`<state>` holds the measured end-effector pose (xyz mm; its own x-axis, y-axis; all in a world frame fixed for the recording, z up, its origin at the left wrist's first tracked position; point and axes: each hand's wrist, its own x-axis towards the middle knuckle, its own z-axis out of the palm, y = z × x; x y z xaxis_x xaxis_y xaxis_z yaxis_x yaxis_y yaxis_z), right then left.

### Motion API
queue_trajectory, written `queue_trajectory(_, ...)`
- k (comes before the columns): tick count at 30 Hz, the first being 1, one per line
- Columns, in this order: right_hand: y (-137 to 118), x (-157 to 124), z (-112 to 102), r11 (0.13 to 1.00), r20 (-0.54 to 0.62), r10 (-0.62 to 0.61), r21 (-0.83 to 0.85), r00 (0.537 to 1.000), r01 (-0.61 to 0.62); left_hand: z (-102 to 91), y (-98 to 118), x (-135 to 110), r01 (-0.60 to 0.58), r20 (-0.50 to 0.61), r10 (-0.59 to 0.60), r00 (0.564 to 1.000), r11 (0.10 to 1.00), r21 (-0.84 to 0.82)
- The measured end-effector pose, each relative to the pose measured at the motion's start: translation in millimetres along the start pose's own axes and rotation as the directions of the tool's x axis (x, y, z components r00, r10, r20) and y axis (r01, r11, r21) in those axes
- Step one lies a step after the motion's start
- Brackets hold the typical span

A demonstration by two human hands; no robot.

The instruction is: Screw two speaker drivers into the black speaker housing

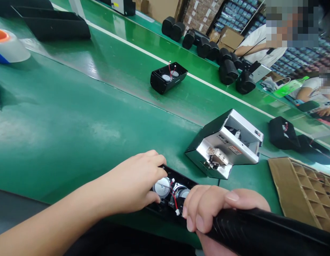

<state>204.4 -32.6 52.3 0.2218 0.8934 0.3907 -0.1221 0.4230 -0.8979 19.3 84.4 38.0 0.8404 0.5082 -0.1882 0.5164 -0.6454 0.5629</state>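
At the front edge of the green bench lies an open black speaker housing (193,182). Two round speaker drivers (162,187) and red-and-black wires with white plugs (177,212) show inside it. My left hand (146,177) grips the housing's left end, thumb on the near wall and fingers over the far one. In the lower right, my right hand (207,206) is wrapped round a thick black electric screwdriver (260,227) at the housing's right end; the tool's tip is hidden behind my fingers. Just beyond stands a silver-and-black screw feeder (223,145).
A cardboard divider box (308,192) sits at right. Another open speaker housing (168,77) lies on the green belt, with more housings (283,132) farther right. Black speakers (227,69) line the far side, near a person in white (257,42). A tape roll (10,46) is at left.
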Motion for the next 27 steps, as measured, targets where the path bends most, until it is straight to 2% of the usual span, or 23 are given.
queue_trajectory(7, 10.3, -11.4, -3.7, 0.993, 0.089, -0.117, -0.01, 0.989, 0.119, -0.6, 1.2, 1.0, 0.001, 0.03, -0.002, 1.0, 0.999, 0.037)
queue_trajectory(9, 8.2, -9.8, -11.4, 0.991, 0.185, -0.119, -0.034, 0.975, 0.127, -0.2, 1.4, 0.7, 0.0, 0.027, -0.001, 1.0, 0.999, 0.033)
queue_trajectory(12, 0.8, 0.0, -19.9, 0.992, 0.309, -0.029, -0.11, 0.951, 0.066, 0.0, 1.4, -0.4, -0.013, 0.008, 0.013, 1.0, 0.999, 0.036)
queue_trajectory(14, -3.9, 9.9, -17.8, 0.987, 0.297, 0.05, -0.16, 0.954, -0.002, 0.0, 1.2, -1.4, -0.017, 0.0, 0.017, 1.0, 0.999, 0.043)
queue_trajectory(17, -6.3, 23.4, -5.4, 0.98, 0.309, 0.087, -0.197, 0.947, -0.026, 0.6, 1.2, -2.4, -0.014, 0.005, 0.013, 1.0, 0.999, 0.042)
queue_trajectory(21, -3.0, 25.2, 2.8, 0.972, 0.416, 0.064, -0.232, 0.907, 0.037, 3.1, 1.0, -2.2, -0.012, 0.011, 0.012, 1.0, 0.999, 0.051)
queue_trajectory(27, 10.6, 0.4, -18.5, 0.988, 0.565, 0.018, -0.138, 0.825, 0.073, 5.6, 0.8, -3.0, -0.018, -0.005, 0.018, 1.0, 0.999, 0.047)
